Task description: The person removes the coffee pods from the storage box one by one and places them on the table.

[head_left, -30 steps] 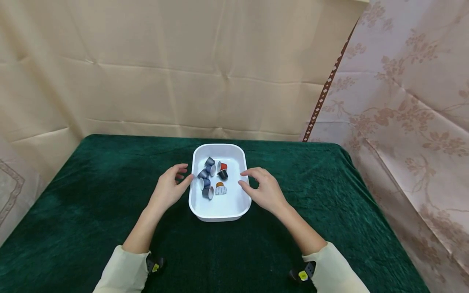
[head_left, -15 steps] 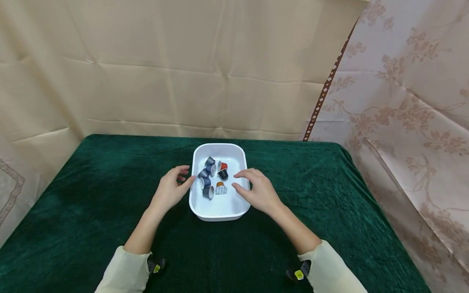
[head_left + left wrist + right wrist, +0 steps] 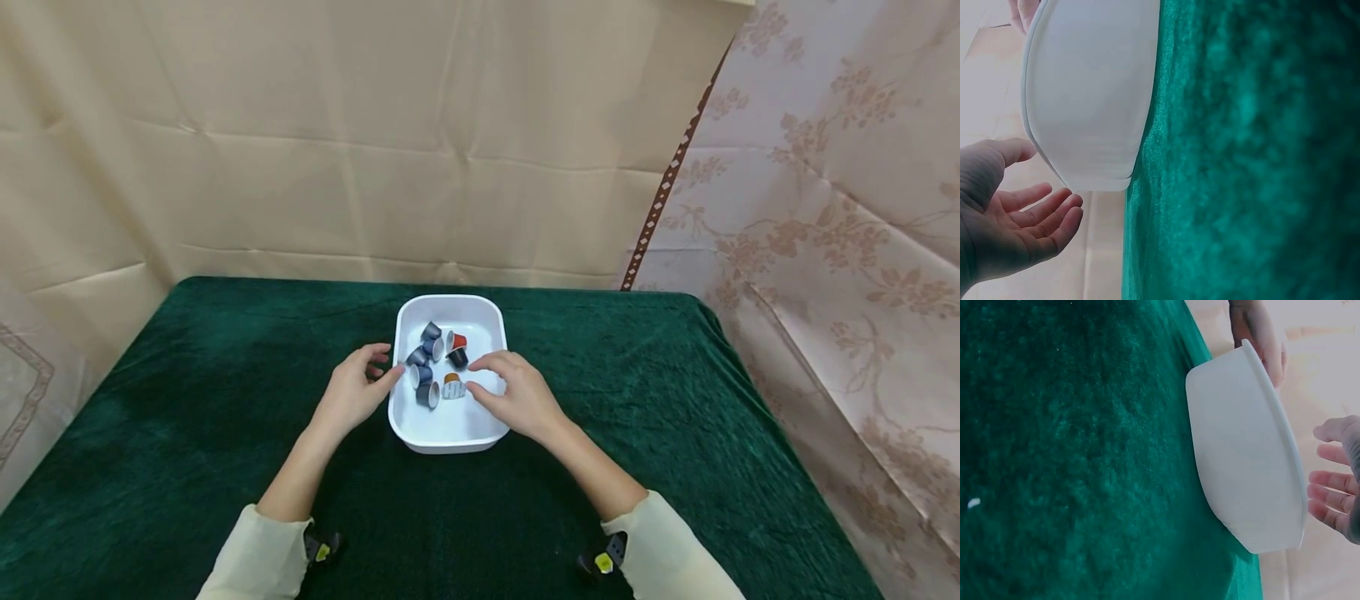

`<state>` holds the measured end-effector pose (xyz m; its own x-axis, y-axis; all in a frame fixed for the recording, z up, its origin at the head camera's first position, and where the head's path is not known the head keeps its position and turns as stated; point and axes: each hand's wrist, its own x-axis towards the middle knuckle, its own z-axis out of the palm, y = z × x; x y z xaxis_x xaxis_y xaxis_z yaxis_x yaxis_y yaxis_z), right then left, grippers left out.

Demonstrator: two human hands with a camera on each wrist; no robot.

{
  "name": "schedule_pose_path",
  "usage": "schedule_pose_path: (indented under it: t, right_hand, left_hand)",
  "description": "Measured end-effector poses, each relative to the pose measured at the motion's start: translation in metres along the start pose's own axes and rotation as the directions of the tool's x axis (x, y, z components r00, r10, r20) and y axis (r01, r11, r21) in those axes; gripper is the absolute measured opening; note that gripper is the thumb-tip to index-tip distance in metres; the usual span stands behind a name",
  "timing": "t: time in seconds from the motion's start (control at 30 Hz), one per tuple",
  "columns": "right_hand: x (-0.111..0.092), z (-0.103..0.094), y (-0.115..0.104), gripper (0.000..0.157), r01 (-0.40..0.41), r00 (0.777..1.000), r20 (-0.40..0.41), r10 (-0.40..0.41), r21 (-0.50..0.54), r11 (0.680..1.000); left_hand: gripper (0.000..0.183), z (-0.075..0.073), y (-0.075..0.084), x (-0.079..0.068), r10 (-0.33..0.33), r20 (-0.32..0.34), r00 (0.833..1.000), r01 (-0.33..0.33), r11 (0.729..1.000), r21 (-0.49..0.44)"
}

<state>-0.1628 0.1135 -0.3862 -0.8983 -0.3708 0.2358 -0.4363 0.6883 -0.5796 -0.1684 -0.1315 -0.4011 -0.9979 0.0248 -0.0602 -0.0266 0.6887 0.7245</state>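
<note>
A white rectangular tray [image 3: 450, 429] holds several small coffee capsules, most of them lying tipped over. My right hand [image 3: 521, 396] reaches over the tray's right rim, thumb and index finger apart. Closest to its fingertips are an orange capsule [image 3: 452, 379] with its pale lid showing and a black capsule [image 3: 458, 358]. A red capsule [image 3: 458, 341] lies just beyond the black one. Dark blue capsules [image 3: 432, 348] and a grey capsule [image 3: 428, 394] line the tray's left half. At the left rim, my left hand [image 3: 355, 387] has relaxed, spread fingers and holds nothing. Both wrist views show the tray's outer wall [image 3: 1091, 94], hiding the capsules.
The tray stands on a table covered in dark green velvet cloth [image 3: 187, 400], near its far edge. Beige curtain [image 3: 375, 167] hangs behind the table, and a floral-patterned curtain [image 3: 825, 250] hangs on the right.
My right hand has moved left, from the tray's right rim to over its inside, near the orange capsule. The left hand has shifted only slightly right. The capsules lie as before.
</note>
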Motion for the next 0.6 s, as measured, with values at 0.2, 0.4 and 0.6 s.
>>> schedule_pose_path:
  t: [0.2, 0.4, 0.6]
  right_hand:
    - [0.002, 0.005, 0.001, 0.026, 0.035, 0.999, 0.013, -0.035, 0.01, 0.999]
    - [0.003, 0.008, -0.001, 0.027, 0.028, 0.999, 0.039, -0.028, 0.007, 1.0]
    - [0.006, 0.011, -0.003, 0.027, 0.008, 0.997, 0.075, -0.008, 0.005, 1.0]
  left_hand:
    - [0.054, 0.002, 0.0, 0.001, -0.03, 0.007, 1.0, 0.03, 0.999, -0.011]
    - [0.053, 0.003, 0.001, 0.002, -0.042, 0.012, 0.999, 0.042, 0.999, -0.027]
    - [0.053, 0.002, 0.0, 0.002, -0.063, 0.018, 0.998, 0.063, 0.998, -0.03]
